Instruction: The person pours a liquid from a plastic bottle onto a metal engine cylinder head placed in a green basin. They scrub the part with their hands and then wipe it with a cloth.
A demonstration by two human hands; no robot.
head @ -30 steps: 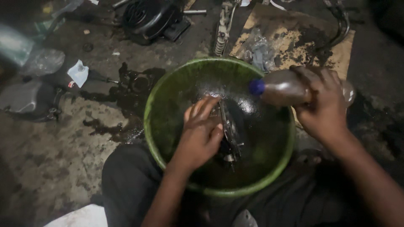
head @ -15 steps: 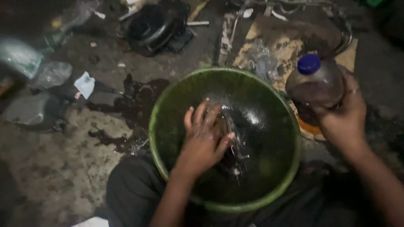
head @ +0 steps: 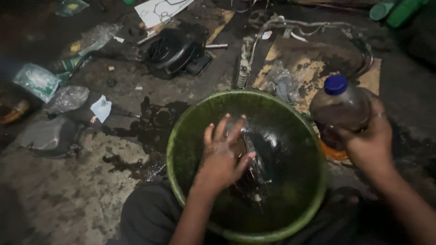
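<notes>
Left hand point(head: 222, 159): fingers spread, resting on metal part point(head: 252, 170) in basin point(head: 181, 136)
Right hand point(head: 370, 140): clamped on bottle point(head: 340, 109) (upright, capped)

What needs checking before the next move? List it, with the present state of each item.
1. Plastic bottle upright in the right hand: ok.
2. Blue cap on the bottle: ok; whether it is tight, cannot tell.
3. Left hand resting on the metal part inside the green basin: ok, fingers spread, not clenched.
4. Dark liquid in the basin covering the part: cannot tell, too dim.
5. Floor beside the basin dry: not ok, a dark oily spill lies at its left.
</notes>
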